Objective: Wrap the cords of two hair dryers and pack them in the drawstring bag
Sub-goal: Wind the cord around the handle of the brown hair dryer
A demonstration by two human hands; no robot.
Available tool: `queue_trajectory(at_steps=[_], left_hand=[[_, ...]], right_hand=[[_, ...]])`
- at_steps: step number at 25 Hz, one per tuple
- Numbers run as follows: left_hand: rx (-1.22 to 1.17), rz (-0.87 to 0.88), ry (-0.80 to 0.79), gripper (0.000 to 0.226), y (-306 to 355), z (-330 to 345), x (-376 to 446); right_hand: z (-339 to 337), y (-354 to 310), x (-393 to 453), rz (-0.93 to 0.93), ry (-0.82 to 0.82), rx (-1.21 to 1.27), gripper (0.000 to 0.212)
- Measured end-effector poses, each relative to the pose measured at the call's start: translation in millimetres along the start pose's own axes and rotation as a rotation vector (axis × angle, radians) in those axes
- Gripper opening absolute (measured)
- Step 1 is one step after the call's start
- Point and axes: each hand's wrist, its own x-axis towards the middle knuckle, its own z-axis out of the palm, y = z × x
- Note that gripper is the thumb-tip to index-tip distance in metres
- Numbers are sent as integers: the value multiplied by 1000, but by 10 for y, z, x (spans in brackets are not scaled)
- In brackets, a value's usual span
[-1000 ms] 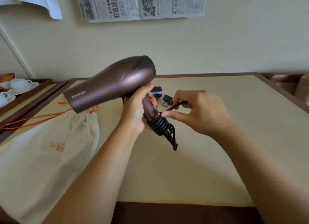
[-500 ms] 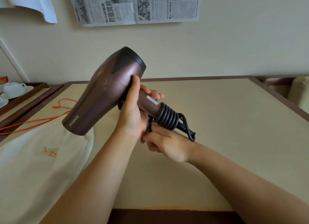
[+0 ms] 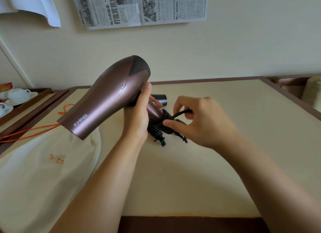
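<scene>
Far left, on a wooden tray [image 3: 37, 98]: two white cups [image 3: 18, 93] on saucers, partly cut off by the frame edge. One cream drawstring bag [image 3: 43, 172] lies flat on the counter [image 3: 234, 145] at lower left, with an orange drawstring [image 3: 29, 133] trailing from its mouth toward the left edge and a small orange print on the cloth, too small to read. One hair dryer [image 3: 107, 100] in view, metallic brown, lettering "KHIND" in white near the nozzle end; it is held above the counter, nozzle pointing down-left over the bag's upper edge, dark rear cap up. Left hand [image 3: 139, 114] is closed around the top of the dryer's handle, thumb pressed along the body, forearm rising from the bottom of the frame. Black cord [image 3: 165, 123] sits in several coils around the lower handle, with the ribbed strain relief sticking out below. One short black cylinder [image 3: 160, 99] lies on the counter behind the handle. Right hand [image 3: 198, 121] pinches a stretch of cord between thumb and fingers just beside the coils, wrist bent, forearm entering from lower right. One newspaper sheet [image 3: 140, 6] with Chinese print is fixed to the wall above.
</scene>
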Motion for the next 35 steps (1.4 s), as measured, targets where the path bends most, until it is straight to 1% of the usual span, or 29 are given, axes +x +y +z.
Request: queue_trajectory(at_steps=[1,3,4,5,7,9,11,12,13,14,16,17,18,20,22,23,25,26,27,28,29,30,32,33,35], left_hand=[[-40,-23,-29,41,10,8,-10],[-155,-114,-104,40,39,10,-44],[-208,-168,-139,42,63,13,-62],[-252,-210,-167,43,85,23,-87],[-320,-243,-193,45,97,48,-144],[-399,-257,-211,43,123,83,-217],[-489,-252,-237,42,134,123,-265],[-518,-240,-242,41,150,135,-285],[-532,-224,-235,40,183,150,-294],[-536,-210,-214,39,205,157,-304],[-525,-205,-155,38,288,213,-302],[-516,-222,-137,38,342,264,-320],[-510,-243,-139,39,389,325,-332],[-506,-241,-188,40,482,464,-348],[-423,-179,-258,41,523,559,-298],[-372,-170,-337,49,541,589,-272],[-227,-200,-611,76,597,634,-266],[-109,-220,-734,82,629,653,-288],[15,-242,-821,84,670,682,-311],[148,-273,-860,84,753,721,-356],[253,-307,-859,82,839,758,-402],[344,-336,-864,77,930,782,-437],[519,-404,-949,61,1114,817,-447],[615,-414,-979,53,1194,831,-437],[897,-352,-973,44,1267,909,-364]], right_hand=[[-34,33,7,-61,62,-31,36],[-40,85,17,-181,134,-59,44],[-16,95,18,-201,145,-53,45],[15,97,12,-182,125,-32,44],[118,55,-23,-71,3,53,44],[154,-14,-40,41,-197,228,48],[104,-76,-14,158,-387,481,60],[71,-99,-6,207,-431,558,66],[27,-121,-12,223,-418,527,70],[8,-153,-52,227,-342,405,73],[-90,-318,-153,224,-88,113,67],[-134,-419,-200,220,13,40,60],[-168,-480,-224,206,68,5,56],[-284,-497,-207,185,51,-16,55],[-463,-389,-156,179,21,-2,53],[-576,-326,-132,176,17,-15,51],[-817,-217,-82,175,17,-52,49],[-911,-162,-51,174,30,-71,50],[-1002,-113,-19,171,56,-95,51],[-1091,-66,4,167,84,-118,50],[-1172,-9,24,170,100,-133,47],[-1234,62,39,181,110,-147,45],[-1314,230,10,223,122,-224,45],[-1327,322,-25,260,108,-268,47],[-1295,448,-109,330,30,-279,49]])
